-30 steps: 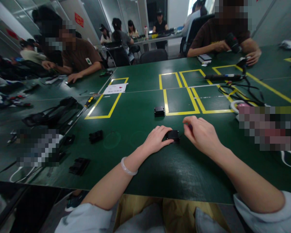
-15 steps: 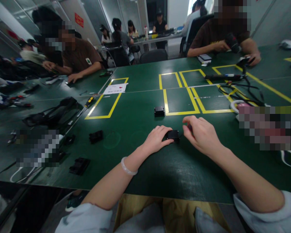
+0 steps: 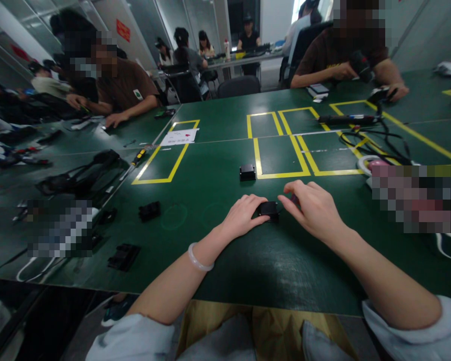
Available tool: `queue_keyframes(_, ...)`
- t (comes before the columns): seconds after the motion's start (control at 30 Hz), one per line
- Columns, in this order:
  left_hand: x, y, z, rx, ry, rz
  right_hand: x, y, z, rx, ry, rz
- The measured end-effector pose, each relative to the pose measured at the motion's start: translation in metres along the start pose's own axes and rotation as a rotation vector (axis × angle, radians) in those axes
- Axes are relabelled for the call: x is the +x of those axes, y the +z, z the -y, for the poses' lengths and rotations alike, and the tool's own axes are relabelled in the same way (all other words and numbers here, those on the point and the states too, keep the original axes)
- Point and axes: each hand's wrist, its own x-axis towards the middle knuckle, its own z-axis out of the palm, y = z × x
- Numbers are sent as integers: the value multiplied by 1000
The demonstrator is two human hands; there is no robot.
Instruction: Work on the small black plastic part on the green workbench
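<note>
My left hand (image 3: 244, 215) is closed on a small black box-shaped part (image 3: 268, 209), which rests on the green table, thumb at its near side and fingers over its far side. Just right of that part, my right hand (image 3: 315, 206) is curled with thumb and forefinger close together. Something small and dark shows between these fingers, too small to make out. A second black box-shaped part (image 3: 247, 172) sits a little farther off, apart from both hands.
More black parts (image 3: 123, 256) lie on the left, beside a yellow-black screwdriver (image 3: 139, 158). Yellow tape (image 3: 281, 175) marks rectangles on the table (image 3: 218, 265). A power tool with cables (image 3: 348, 120) lies at right. Two people in brown shirts work across the table.
My right thumb and forefinger have shifted slightly, the thumb tip moving left towards the black part. My left hand and the part stay in place.
</note>
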Motion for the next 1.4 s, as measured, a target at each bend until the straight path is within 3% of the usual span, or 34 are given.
queue_keyframes(0.8, 0, 1, 0, 13, 13, -13, 1, 3, 1, -72, -13, -56)
queue_keyframes(1.4, 0, 1, 1, 27, 16, -18, 1, 0, 2, -57, 31, -11)
